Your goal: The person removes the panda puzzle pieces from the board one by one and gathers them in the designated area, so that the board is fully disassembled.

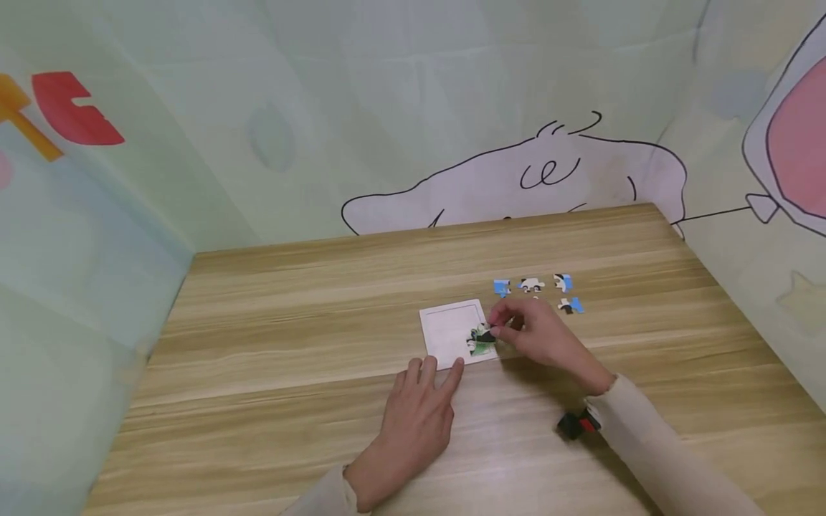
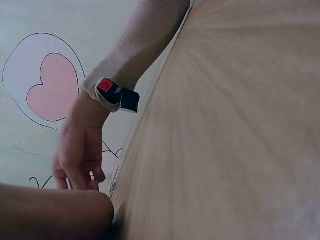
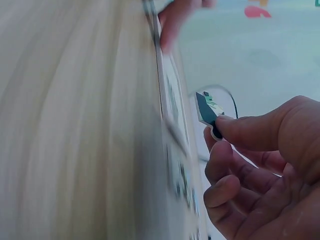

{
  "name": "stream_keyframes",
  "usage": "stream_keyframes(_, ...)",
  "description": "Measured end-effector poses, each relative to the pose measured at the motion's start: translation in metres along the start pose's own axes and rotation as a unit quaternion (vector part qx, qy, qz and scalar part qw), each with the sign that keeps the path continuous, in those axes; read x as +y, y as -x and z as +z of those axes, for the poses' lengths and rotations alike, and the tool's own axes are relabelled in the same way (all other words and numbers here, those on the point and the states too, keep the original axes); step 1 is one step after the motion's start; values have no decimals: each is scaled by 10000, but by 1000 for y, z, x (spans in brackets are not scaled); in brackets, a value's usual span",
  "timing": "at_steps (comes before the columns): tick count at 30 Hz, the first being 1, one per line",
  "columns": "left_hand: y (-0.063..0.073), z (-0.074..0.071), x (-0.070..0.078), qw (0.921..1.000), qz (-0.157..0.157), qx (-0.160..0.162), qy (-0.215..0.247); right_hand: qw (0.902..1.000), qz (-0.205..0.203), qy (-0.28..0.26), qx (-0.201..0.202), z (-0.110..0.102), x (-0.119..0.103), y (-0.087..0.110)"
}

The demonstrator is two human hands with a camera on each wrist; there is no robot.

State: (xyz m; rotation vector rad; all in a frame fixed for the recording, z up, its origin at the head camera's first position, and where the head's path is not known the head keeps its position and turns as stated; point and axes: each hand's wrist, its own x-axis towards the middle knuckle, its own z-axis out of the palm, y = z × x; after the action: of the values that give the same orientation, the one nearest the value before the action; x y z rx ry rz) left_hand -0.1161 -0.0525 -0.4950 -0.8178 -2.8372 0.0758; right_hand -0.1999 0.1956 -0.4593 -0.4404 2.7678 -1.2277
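A white square puzzle tray point(image 1: 445, 330) lies on the table, with green and white puzzle pieces point(image 1: 477, 350) at its lower right corner. My left hand point(image 1: 416, 416) rests at the tray's near edge, fingers spread and fairly straight. Over the tray's right side, my right hand point(image 1: 540, 333) pinches a puzzle piece point(image 3: 206, 109) between thumb and index finger. Black, green and white show on that piece, which is tilted up in the right wrist view. Its other fingers curl loosely below. In the left wrist view, part of my left hand point(image 2: 55, 212) fills the lower left corner.
Beyond my right hand lie several loose pieces, among them a panda-face piece point(image 1: 532, 285), a blue piece point(image 1: 501, 287) and a black-and-blue piece point(image 1: 571, 306). A black wrist strap point(image 1: 577, 424) sits on my right wrist. A printed cloth wall point(image 1: 413, 107) borders the wooden table point(image 1: 277, 315).
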Motion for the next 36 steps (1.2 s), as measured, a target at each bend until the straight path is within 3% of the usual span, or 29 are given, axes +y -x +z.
stream_keyframes(4, 0, 0, 1, 10000, 18, -60, -11, 9997, 143, 180, 122, -21, 17, 9)
stream_keyframes(9, -1, 0, 0, 10000, 7, -64, 46, 9978, 482, 448, -2, -42, 37, 20)
stream_keyframes(14, -1, 0, -1, 10000, -3, -78, 39, 9958, 545, 692, -248, -51, 45, 27)
stream_keyframes(18, -1, 0, 0, 9999, -16, -120, 94, 9944, 659, 805, -205, -53, 48, 31)
stream_keyframes(29, -3, 0, 1, 9998, -27, -175, 97, 9947, 507, 884, 105, -50, 46, 34)
stream_keyframes(33, -2, -1, 0, 9999, -8, -160, 62, 9979, 130, 614, 175, -42, 37, 29)
stream_keyframes(36, -2, -1, 0, 9999, -13, -122, 74, 9987, -193, 476, -74, -32, 28, 22)
